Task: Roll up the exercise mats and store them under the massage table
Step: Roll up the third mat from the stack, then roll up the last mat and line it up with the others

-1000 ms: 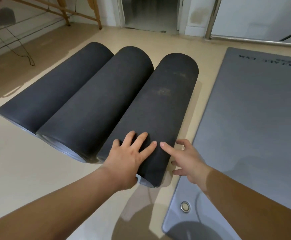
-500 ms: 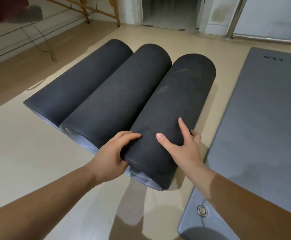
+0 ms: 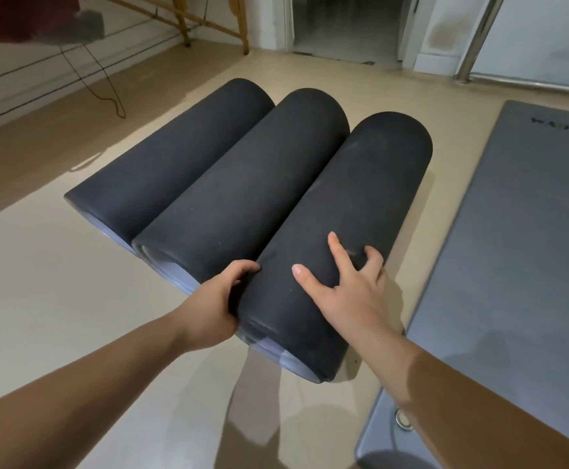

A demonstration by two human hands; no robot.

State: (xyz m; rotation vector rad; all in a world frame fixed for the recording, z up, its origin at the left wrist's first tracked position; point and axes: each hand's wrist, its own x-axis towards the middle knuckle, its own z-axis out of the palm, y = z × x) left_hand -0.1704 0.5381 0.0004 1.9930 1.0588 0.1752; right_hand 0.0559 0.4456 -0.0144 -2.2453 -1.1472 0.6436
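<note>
Okay, left hand [image 3: 220,301] hooks its fingers into the gap beside the rightmost roll [image 3: 344,204] and grips its near end. Right hand [image 3: 351,292] splays over the top, outer fingers bent round the far side. Likely the pick-up step for storing. Next move needs a firm two-handed lift, then a carry toward the wooden table legs [image 3: 240,25]. The roll is dark and tightly wound with a pale end face. It lies on the floor touching the middle roll [image 3: 242,184]. A grey mat [image 3: 520,248] lies unrolled to the right.
</note>
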